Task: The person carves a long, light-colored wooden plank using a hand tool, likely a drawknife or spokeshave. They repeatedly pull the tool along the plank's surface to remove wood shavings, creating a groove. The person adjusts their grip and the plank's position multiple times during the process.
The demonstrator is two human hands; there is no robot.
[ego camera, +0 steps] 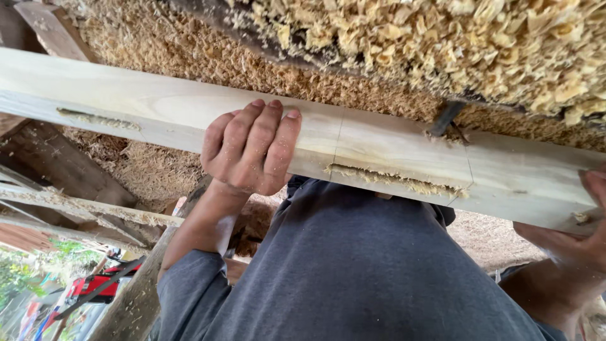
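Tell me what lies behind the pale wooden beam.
Behind the beam lie heaps of wood shavings and a dark metal bit at its far edge. The left hand covers part of the beam; whatever supports it is hidden.

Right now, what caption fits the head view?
Left hand grips a pale plank with chiselled slots; right hand steadies its end.

Wood shavings [442, 44] heaped thick along the top, spilling over a dark metal bar [445, 119]. Finer sawdust [145, 167] lies below and left of the shavings. Rough timber beams [69, 202] cross further left, beneath the sawdust. A red machine [95, 287] shows under the beams.
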